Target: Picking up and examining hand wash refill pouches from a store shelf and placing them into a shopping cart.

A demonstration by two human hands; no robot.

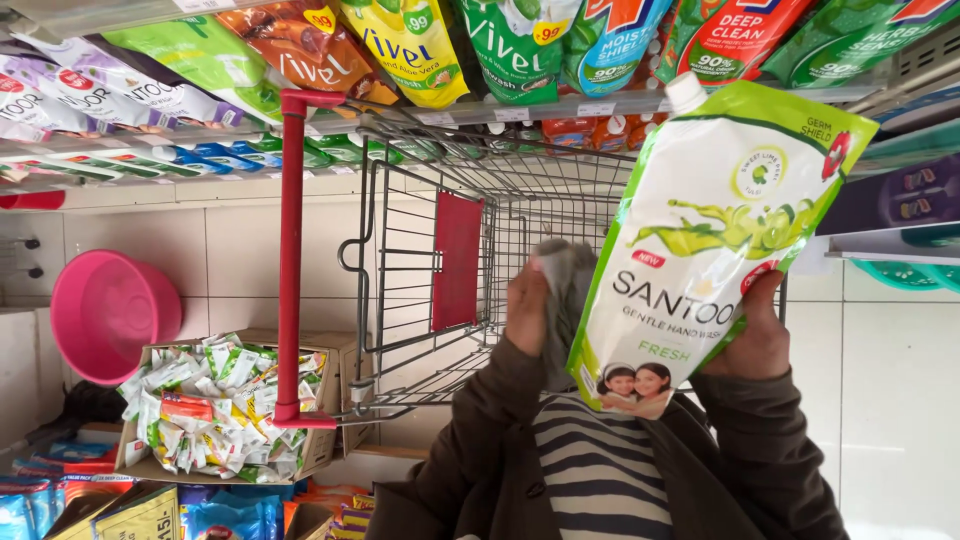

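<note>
A wire shopping trolley [480,250] with a red handle fills the middle. Just right of it, a green-and-white refill pouch [700,240] with a white spout is held up. The right hand [755,330] clasps its lower edge; the left hand [530,310] clenches a grey cloth [565,290] against the pouch's left side.

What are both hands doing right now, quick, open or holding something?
Left hand: closed on a crumpled grey cloth.
Right hand: closed on the lower edge of a white-and-green spouted plastic refill pouch.
</note>
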